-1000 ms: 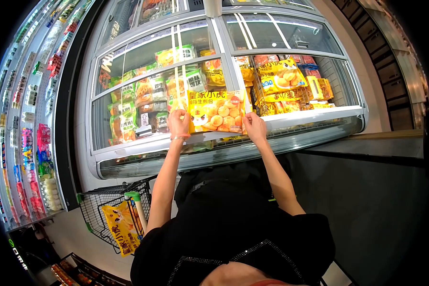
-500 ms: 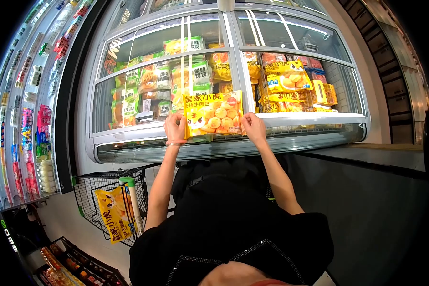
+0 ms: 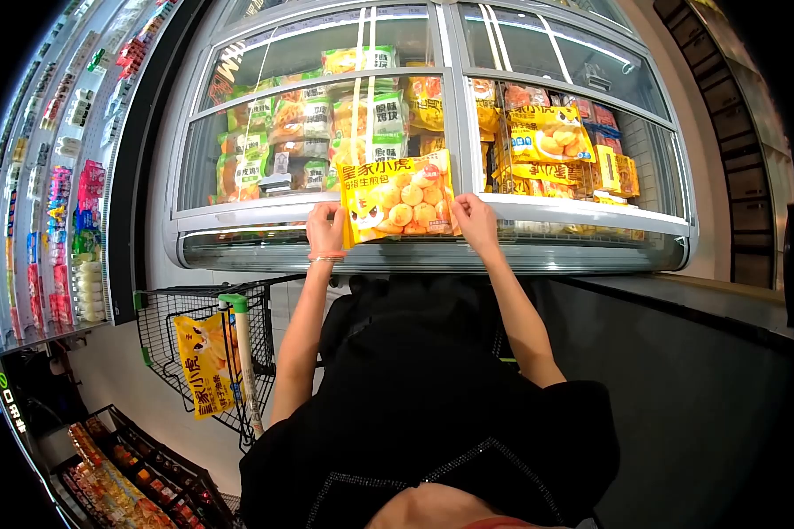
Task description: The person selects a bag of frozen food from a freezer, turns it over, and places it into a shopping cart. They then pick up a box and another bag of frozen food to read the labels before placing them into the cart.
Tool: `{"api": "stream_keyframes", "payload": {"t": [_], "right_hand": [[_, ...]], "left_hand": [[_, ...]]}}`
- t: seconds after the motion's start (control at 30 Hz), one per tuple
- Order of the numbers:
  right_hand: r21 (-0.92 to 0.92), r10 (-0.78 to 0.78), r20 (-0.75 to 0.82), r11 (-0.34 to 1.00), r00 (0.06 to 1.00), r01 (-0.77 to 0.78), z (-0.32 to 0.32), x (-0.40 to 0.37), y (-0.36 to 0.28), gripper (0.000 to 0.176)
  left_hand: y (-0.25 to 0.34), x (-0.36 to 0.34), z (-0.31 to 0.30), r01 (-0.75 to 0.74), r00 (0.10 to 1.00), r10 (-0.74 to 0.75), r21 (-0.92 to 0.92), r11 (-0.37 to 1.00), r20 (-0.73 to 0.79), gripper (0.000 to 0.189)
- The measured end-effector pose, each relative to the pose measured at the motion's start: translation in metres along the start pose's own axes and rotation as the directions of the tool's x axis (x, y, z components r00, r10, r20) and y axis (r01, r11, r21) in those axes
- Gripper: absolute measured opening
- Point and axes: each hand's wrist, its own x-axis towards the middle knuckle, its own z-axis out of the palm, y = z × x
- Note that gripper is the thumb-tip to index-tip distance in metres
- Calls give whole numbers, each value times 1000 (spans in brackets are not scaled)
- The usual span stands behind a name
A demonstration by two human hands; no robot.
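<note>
Between my two hands I hold up a yellow bag of frozen buns [image 3: 399, 198], its printed front with round golden buns facing me. My left hand [image 3: 326, 227] pinches the bag's left edge, with a pink band on that wrist. At the right edge, the fingers of my right hand [image 3: 475, 220] are closed on the bag too. Behind the bag stands a glass-lidded freezer [image 3: 582, 212], its front rail just past my hands. Inside it, green-and-white bags [image 3: 384, 115] lie on the left and yellow bags [image 3: 547, 137] on the right.
A black wire shopping cart [image 3: 163, 304] with a green-capped handle stands at my lower left, carrying another yellow bag [image 3: 205, 361]. Shelves of small packaged goods [image 3: 62, 203] run along the left. A dark counter [image 3: 644, 353] lies to the right, and a snack rack [image 3: 132, 476] at lower left.
The view has shifted slightly, so the freezer sits a little higher and further right. Both hands keep hold of the bag, which is tilted slightly differently.
</note>
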Motion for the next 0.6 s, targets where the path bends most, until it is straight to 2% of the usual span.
{"api": "stream_keyframes", "payload": {"t": [0.27,0.4,0.5,0.6], "right_hand": [[-8,-14,-13,1000,1000,14,3,1,7,19],[8,-1,-15,1000,1000,2,4,1,7,19],[28,6,-28,1000,1000,-5,4,5,5,19],[32,14,-20,999,1000,-13,0,16,-4,19]], "left_hand": [[-4,2,1,-15,1000,15,22,1000,12,11],[2,3,1,-28,1000,29,-43,999,12,11],[-5,8,2,-87,996,86,30,996,24,11],[-3,16,7,-125,992,125,-6,992,-13,10]]}}
